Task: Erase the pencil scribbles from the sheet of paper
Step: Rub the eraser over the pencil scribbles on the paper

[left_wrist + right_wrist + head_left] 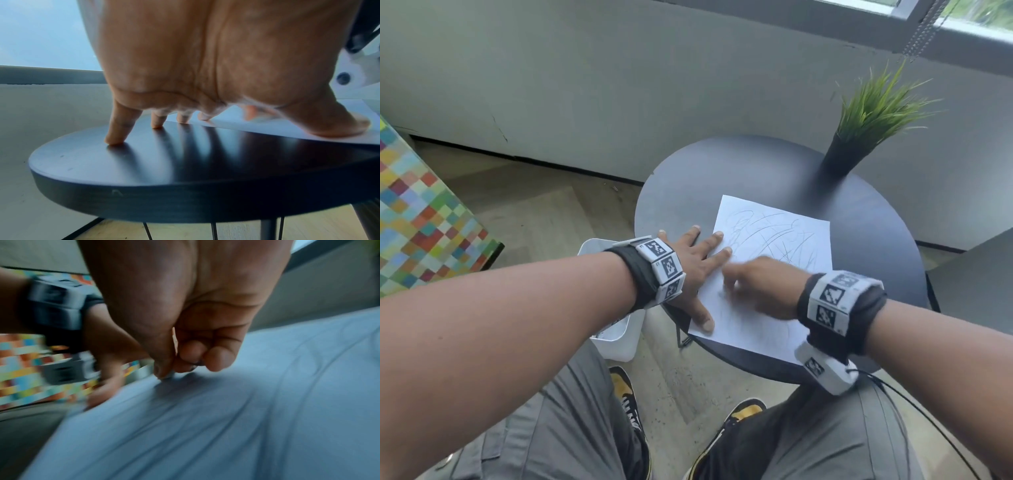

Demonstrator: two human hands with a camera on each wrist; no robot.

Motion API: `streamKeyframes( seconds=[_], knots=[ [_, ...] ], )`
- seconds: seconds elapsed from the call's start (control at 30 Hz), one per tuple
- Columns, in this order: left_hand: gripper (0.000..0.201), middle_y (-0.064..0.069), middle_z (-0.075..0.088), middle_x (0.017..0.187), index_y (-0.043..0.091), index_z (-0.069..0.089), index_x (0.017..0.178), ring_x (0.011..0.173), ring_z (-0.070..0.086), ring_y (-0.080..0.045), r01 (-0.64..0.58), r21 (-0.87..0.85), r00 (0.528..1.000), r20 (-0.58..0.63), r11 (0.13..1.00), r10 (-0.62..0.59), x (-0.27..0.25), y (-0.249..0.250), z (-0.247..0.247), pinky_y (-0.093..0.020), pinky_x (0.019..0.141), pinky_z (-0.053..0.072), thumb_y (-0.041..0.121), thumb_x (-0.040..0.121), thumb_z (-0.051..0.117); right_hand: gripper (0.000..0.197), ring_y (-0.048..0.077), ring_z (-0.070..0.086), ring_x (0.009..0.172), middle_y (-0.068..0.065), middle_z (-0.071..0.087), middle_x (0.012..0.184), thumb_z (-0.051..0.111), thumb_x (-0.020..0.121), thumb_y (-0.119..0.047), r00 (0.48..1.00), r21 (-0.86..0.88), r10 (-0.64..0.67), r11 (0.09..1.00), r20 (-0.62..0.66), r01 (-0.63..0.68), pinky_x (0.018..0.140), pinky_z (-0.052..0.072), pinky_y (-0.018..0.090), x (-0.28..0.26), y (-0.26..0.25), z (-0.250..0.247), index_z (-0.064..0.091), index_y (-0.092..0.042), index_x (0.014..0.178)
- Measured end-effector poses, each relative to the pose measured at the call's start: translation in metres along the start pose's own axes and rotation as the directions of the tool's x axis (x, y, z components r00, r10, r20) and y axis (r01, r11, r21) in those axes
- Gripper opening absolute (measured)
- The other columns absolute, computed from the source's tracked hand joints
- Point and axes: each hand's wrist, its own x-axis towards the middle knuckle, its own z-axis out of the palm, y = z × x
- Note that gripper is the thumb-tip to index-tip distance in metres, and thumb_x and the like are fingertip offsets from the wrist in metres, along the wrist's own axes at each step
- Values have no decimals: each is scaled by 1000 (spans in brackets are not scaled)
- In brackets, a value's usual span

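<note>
A white sheet of paper (784, 240) with grey pencil scribbles lies on a round dark table (876, 240). My left hand (695, 267) is spread flat at the sheet's left edge. Its thumb and two fingers press on the paper (287, 129), while the other fingers touch the table (144, 170). My right hand (753, 284) is motion-blurred over the lower left of the sheet. In the right wrist view its curled fingers (216, 360) and thumb pinch a small eraser (167, 377), mostly hidden, whose tip touches the paper (246, 418).
A green plant in a black pot (842, 154) stands at the table's far edge. A white bin (616, 332) sits on the floor by the table's left side. A colourful chequered surface (421, 219) is at far left. My knees are below the table's near edge.
</note>
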Motion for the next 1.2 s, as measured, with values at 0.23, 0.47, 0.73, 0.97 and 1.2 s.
streamKeyframes(
  seconds=[0.23, 0.47, 0.73, 0.97, 1.2],
  knots=[
    [138, 4, -27, 162, 35, -19, 154, 150, -17, -34, 17, 17, 1000, 19, 1000, -18, 0, 3, -1, -77, 108, 16, 92, 56, 60, 8, 26, 54, 85, 5, 61, 92, 48, 93, -19, 991, -9, -96, 995, 88, 97, 73, 46, 38, -9, -16, 12, 51, -21, 100],
    [137, 2, -27, 163, 40, -18, 154, 150, -17, -37, 24, 14, 999, 30, 1000, -25, -1, 6, -2, -77, 108, 14, 89, 56, 65, 10, 26, 53, 85, 5, 59, 92, 45, 94, -19, 999, -57, -39, 998, -25, 37, 70, 43, 36, -7, -10, 8, 47, -21, 105],
    [141, -1, -26, 163, 37, -17, 155, 149, -18, -40, 45, 5, 999, 27, 999, -45, -4, 12, -5, -74, 109, 14, 83, 56, 72, 22, 33, 57, 95, 9, 60, 99, 43, 94, -18, 994, -110, 63, 991, -88, -73, 74, 46, 38, -9, 0, 5, 43, -17, 116],
    [142, -2, -24, 164, 35, -17, 155, 149, -15, -42, 51, 40, 998, 27, 998, -52, -3, 15, -10, -71, 109, 19, 84, 55, 71, 17, 32, 56, 87, 11, 64, 101, 44, 96, -28, 977, -31, 154, 987, -148, -160, 74, 48, 38, -8, 11, 5, 46, -18, 110],
    [143, -3, -24, 164, 35, -16, 156, 149, -12, -44, 52, 52, 998, 21, 997, -53, -2, 15, -9, -70, 110, 19, 84, 54, 72, 15, 27, 55, 87, 7, 64, 99, 50, 94, -24, 1000, 14, 25, 1000, 14, -25, 73, 46, 36, -16, -12, 15, 49, -23, 109]
  ],
)
